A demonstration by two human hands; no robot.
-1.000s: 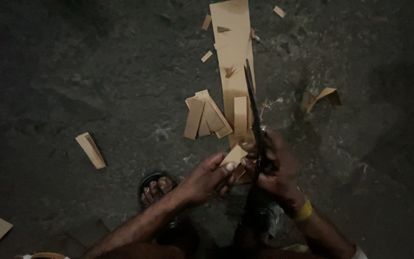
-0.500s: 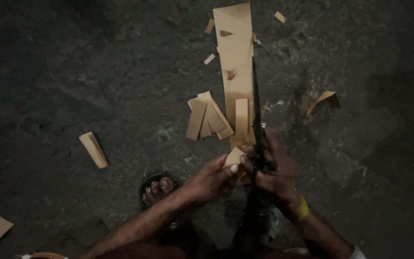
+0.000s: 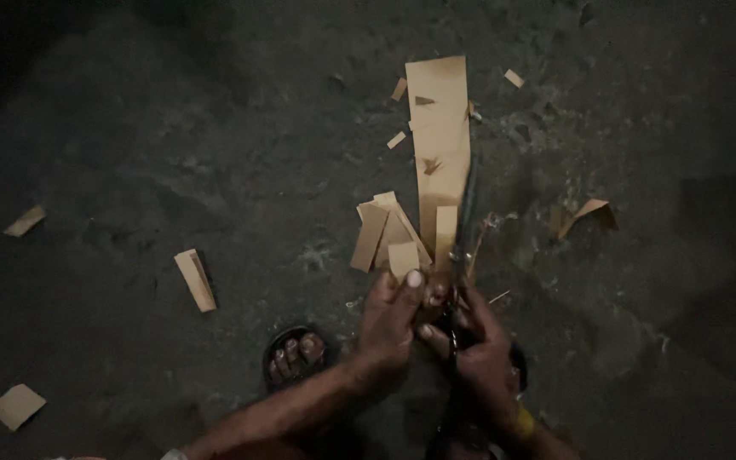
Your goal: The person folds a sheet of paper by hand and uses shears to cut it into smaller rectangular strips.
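My left hand (image 3: 392, 317) pinches a small tan cardboard piece (image 3: 403, 258) between thumb and fingers, just below a pile of cut cardboard strips (image 3: 385, 230). My right hand (image 3: 480, 351) is closed around the handles of long dark scissors (image 3: 467, 217), whose blades point away from me along the right edge of a long tan cardboard strip (image 3: 439, 140) lying on the dark ground. The two hands touch each other at the near end of that strip. A yellow band (image 3: 525, 421) sits on my right wrist.
My foot in a dark sandal (image 3: 295, 356) rests left of my hands. Loose cardboard offcuts lie scattered: one strip (image 3: 195, 279) at the left, a scrap (image 3: 25, 221) at far left, another (image 3: 16, 405) at lower left, a curled piece (image 3: 585, 215) at the right.
Both hands and the scissors have stayed at the strip's near end; the small piece in my left hand has shifted slightly upward. The view has drifted a little downward.
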